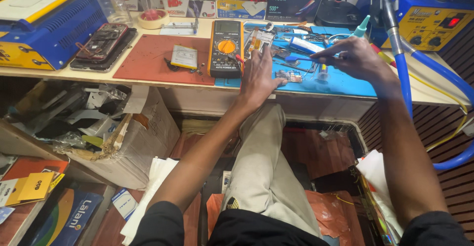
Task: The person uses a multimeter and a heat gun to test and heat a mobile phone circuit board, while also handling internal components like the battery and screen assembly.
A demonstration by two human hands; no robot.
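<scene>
Left hand (257, 75) lies open, palm down on the blue mat (345, 80) beside the multimeter (225, 48); right hand (354, 57) pinches a thin tool (302, 59).

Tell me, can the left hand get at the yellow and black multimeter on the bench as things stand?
Probably yes: the left hand rests flat on the blue mat, right beside the yellow and black multimeter, with nothing between them.
</scene>
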